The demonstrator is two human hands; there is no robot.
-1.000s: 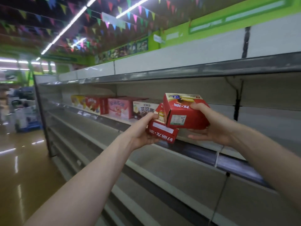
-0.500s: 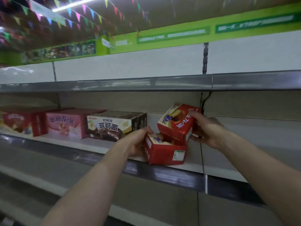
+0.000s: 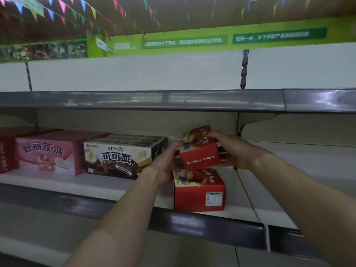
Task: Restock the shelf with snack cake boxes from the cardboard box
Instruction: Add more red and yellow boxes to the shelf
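Shelf (image 3: 115, 186): we work at the middle tier, which carries a row of snack cake boxes along its left part and bare board to the right.
Upper red box (image 3: 200, 153): we hold it in the air, tilted, just above the lower red box and under the next tier up, so that it can be squared before it goes down.
Lower red box (image 3: 199, 191): it stands on the shelf at the front edge, next in the row to the right of the cocoa box. We judge it serves as the base for a stack of two.
Left hand (image 3: 163, 164): its grip rests against the left side of the upper red box, fingertips at the top left corner. It steadies and steers the box.
Right hand (image 3: 231, 151): its grip is curled round the right side and top edge of the upper red box and carries the weight.
Cocoa box (image 3: 117, 157): cream and dark brown, printed with a cut chocolate pie, front face outward.
Pink box (image 3: 48, 157): it stands left of the cocoa box, front face outward.
Appearance of the red boxes: red card, white lettering on the side, a cake picture on the top panel, a white and green nutrition label on the lower box's front.
Cardboard box: not in view.
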